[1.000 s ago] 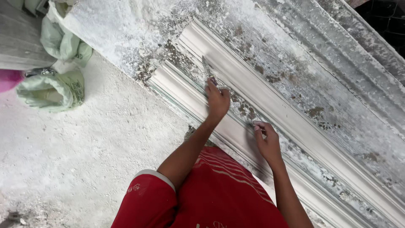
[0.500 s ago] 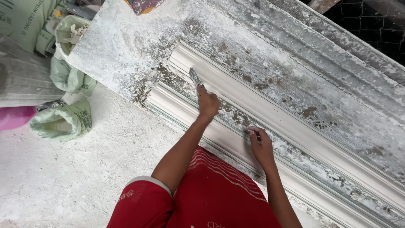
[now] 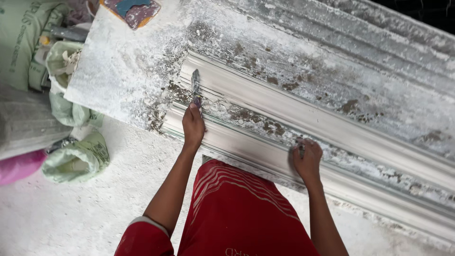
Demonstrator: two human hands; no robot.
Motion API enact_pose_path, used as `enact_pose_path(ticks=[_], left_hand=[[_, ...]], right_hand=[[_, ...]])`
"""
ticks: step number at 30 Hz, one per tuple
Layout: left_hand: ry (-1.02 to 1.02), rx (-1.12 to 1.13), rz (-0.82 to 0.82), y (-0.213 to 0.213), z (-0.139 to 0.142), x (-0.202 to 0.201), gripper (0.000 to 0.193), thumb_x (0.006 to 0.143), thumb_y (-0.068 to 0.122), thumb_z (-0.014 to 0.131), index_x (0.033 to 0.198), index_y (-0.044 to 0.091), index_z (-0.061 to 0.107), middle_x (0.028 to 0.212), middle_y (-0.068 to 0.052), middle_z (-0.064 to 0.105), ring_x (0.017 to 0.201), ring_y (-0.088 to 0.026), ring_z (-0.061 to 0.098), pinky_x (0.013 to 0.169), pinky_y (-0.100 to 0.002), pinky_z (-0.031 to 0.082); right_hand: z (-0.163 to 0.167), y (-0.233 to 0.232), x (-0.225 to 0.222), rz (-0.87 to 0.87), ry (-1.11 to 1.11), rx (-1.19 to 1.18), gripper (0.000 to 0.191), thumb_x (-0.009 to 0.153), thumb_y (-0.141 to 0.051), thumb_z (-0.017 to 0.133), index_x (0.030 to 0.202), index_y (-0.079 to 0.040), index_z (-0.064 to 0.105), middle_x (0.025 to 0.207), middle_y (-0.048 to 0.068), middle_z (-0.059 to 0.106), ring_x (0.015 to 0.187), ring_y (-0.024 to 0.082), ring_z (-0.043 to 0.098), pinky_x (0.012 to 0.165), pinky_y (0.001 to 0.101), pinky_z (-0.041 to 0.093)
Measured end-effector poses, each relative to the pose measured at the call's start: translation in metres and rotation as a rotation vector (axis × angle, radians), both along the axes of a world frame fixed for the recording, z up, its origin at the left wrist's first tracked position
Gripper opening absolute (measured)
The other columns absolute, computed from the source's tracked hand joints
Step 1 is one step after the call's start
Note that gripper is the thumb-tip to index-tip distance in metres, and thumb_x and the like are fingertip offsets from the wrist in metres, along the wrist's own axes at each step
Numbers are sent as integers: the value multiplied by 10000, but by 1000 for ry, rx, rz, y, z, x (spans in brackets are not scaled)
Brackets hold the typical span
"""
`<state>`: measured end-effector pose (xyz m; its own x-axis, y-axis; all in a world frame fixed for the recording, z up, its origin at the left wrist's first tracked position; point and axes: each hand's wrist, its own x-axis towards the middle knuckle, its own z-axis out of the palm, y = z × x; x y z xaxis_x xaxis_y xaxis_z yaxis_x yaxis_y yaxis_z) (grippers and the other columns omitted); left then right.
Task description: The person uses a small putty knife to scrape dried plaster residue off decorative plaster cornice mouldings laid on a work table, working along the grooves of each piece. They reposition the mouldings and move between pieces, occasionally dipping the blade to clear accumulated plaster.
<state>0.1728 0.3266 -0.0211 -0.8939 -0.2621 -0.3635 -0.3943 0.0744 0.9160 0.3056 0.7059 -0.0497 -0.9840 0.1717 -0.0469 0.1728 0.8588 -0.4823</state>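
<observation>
White plaster dust coats the long workbench and the floor beneath me, and a white moulded cornice runs along the bench from its left end away to the right. Since a second ago my left hand has travelled leftward along the moulding toward its end, and my view has shifted with it, so the bench's left corner and the sacks now show more fully. I judge the stroke has nearly reached the end of the piece.

My left hand is closed around the handle of a scraper, its narrow blade pointing away from me and lying on the grooved profile close to the cornice's left end. My right hand rests further right on the near edge of the cornice, fingers curled and pressing down; something small and dark shows at the fingertips, but I cannot tell what it is.

Pale green sacks slump on the floor left of the bench, with a pink bag beside them. A paint-stained board sits at the far left corner.
</observation>
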Motion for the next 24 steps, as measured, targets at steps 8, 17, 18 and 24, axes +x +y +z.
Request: enact_pose_path(ticks=[8, 17, 18, 24], left_hand=[[401, -483, -817, -77, 28, -45, 353, 978, 158, 625, 1282, -17, 588, 1159, -214, 617, 766, -343, 685, 669, -446, 575], [382, -779, -1421, -103, 18, -128, 339, 961, 150, 613, 1279, 212, 713, 1051, -109, 690, 800, -267, 703, 691, -421, 602], [366, -768, -1446, -100, 16, -130, 343, 963, 148, 605, 1284, 214, 705, 1044, -103, 690, 791, -258, 704, 685, -415, 608], [296, -802, -1515, -81, 18, -134, 352, 989, 186, 584, 1320, 234, 692, 1043, -122, 701, 793, -260, 704, 692, -420, 615]], right_hand=[[-25, -16, 3, -330, -111, 244, 682, 1029, -471, 552, 1457, 61, 530, 1487, 404, 448, 1423, 546, 399, 1189, 606, 278], [-8, -33, -13, -462, -259, 219, 699, 1031, -498, 497, 1474, 42, 477, 1562, 359, 375, 1443, 524, 372, 1093, 810, 205], [-7, -33, -13, -476, -257, 197, 681, 1036, -492, 493, 1480, 25, 485, 1560, 354, 384, 1442, 520, 384, 1094, 807, 216], [-14, -29, -9, -470, -225, 211, 652, 1029, -474, 547, 1463, 12, 520, 1523, 355, 445, 1389, 525, 453, 1085, 770, 275]])
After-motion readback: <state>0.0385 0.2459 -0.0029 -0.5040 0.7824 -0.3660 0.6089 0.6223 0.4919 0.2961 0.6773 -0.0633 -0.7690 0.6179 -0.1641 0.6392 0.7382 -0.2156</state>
